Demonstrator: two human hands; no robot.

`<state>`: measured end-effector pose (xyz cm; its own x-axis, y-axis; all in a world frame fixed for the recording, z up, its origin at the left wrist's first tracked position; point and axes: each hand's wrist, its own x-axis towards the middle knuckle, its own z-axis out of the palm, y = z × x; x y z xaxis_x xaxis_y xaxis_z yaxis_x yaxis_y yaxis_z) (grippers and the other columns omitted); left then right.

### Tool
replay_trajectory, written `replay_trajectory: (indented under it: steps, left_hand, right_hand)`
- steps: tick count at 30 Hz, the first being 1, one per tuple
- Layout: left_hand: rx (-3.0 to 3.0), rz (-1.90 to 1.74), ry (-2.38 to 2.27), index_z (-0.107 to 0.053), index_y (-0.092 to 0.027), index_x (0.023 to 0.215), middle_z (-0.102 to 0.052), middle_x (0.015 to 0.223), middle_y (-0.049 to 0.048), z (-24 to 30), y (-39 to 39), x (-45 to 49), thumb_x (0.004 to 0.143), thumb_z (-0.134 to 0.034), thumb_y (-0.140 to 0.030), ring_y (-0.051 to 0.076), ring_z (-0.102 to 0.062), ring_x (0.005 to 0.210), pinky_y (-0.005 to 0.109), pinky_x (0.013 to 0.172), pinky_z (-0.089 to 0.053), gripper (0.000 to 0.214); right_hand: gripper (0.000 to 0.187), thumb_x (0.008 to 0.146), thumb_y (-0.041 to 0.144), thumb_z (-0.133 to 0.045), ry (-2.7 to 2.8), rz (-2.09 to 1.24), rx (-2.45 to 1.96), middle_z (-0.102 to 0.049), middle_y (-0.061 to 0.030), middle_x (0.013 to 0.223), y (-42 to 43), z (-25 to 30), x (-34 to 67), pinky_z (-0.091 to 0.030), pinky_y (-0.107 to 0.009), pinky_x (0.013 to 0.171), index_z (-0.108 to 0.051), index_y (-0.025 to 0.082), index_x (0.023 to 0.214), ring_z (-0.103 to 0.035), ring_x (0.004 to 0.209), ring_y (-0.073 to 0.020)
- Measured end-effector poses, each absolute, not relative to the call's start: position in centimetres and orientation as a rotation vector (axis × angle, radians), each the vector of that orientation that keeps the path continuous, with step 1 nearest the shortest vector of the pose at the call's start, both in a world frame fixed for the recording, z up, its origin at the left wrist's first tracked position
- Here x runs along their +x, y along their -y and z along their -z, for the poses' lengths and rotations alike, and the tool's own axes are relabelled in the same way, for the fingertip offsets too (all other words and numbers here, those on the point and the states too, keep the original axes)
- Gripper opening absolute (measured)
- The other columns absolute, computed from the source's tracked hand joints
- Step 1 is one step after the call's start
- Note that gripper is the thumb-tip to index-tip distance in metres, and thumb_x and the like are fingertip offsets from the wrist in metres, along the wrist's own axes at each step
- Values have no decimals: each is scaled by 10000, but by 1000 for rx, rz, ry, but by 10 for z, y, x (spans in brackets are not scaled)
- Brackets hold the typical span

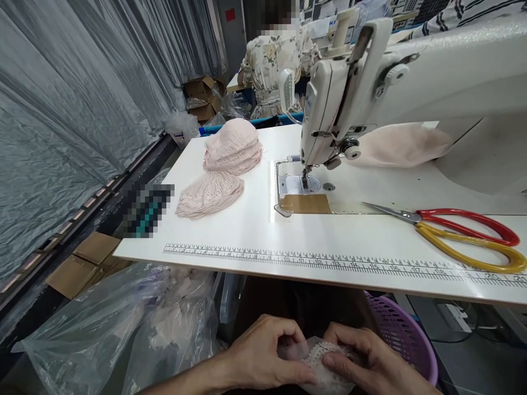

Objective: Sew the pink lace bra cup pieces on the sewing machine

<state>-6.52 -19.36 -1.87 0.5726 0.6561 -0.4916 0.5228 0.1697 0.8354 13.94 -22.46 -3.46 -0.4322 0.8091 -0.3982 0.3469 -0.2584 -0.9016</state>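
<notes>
Below the table's front edge, my left hand (274, 351) and my right hand (362, 359) pinch a pale pink piece of lace fabric (323, 354) with sheer edges. Both hands are closed on it, thumbs on top, and part of the piece is hidden under the fingers. On the white table, a pile of pale pink lace pieces (212, 193) lies flat, touching a taller stack of pink cup-shaped pieces (233, 147) behind it. To their right stands the white sewing machine (329, 104), with no fabric under its presser foot (305, 178).
Scissors (415, 216) with red and yellow handles lie at the table's right. A printed ruler (288, 257) runs along the front edge. Pink fabric (403, 144) sits behind the needle. Below are a purple basket (405, 329) and plastic bags (164, 329). A person (274, 66) sits beyond.
</notes>
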Motion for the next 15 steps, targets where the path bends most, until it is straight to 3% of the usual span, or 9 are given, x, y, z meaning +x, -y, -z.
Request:
replay_trajectory:
  steps: [4,8,15]
  left_hand:
    - [1492,-234,-916,-646,-148,667,-543,688,-36,17,190,-61,696,-743,-310,94,-499,657,186,610,-359,191]
    - [1445,-185,-893,-687,-157,722,-582,676,-31,16,186,-63,721,-730,-301,105,-537,661,188,620,-377,150]
    - [1499,-110,-873,-713,-172,734,-480,645,-50,23,184,-72,666,-762,-446,75,-415,582,189,508,-269,287]
  right_hand:
    - [380,782,573,-566,1601,-1762,-1415,-527,28,649,225,35,142,-377,-209,616,-569,207,684,-481,659,-137]
    - [407,807,603,-531,1627,-1816,-1376,-595,13,688,223,37,142,-385,-219,629,-669,223,758,-517,686,-148]
    - [401,788,591,-564,1566,-1830,-1370,-534,25,646,224,43,151,-392,-215,619,-614,208,680,-490,654,-136]
